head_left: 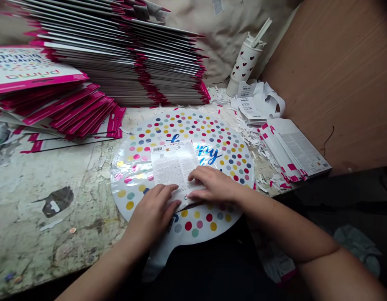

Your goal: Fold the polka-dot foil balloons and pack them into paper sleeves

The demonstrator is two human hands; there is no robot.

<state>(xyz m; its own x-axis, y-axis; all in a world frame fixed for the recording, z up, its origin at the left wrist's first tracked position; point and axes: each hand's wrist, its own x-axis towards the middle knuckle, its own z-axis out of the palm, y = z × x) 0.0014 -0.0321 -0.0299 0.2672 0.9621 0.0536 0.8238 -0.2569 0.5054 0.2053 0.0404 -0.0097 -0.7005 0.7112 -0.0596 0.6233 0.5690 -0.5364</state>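
Observation:
A flat, round foil balloon (193,232) with coloured dots and shiny blue lettering lies on the worktable, its tail pointing down over the near edge. On top of it rests a white printed card (171,167) with a barcode and small text, covering part of the lettering. My left hand (154,209) is closed on the card's lower left edge, thumb near the bottom. On the right edge sits my right hand (214,182), its fingers bent and closed on the card. The card's underside and the parts under my fingers are hidden.
Behind stands a tall stack of pink-edged packs (118,62), with a slumped pile of packs (70,104) at left. To the right are a heart-patterned tumbler (245,62), a label roll (259,102), paper scraps (249,138) and more printed cards (295,146) by a wooden panel (337,75).

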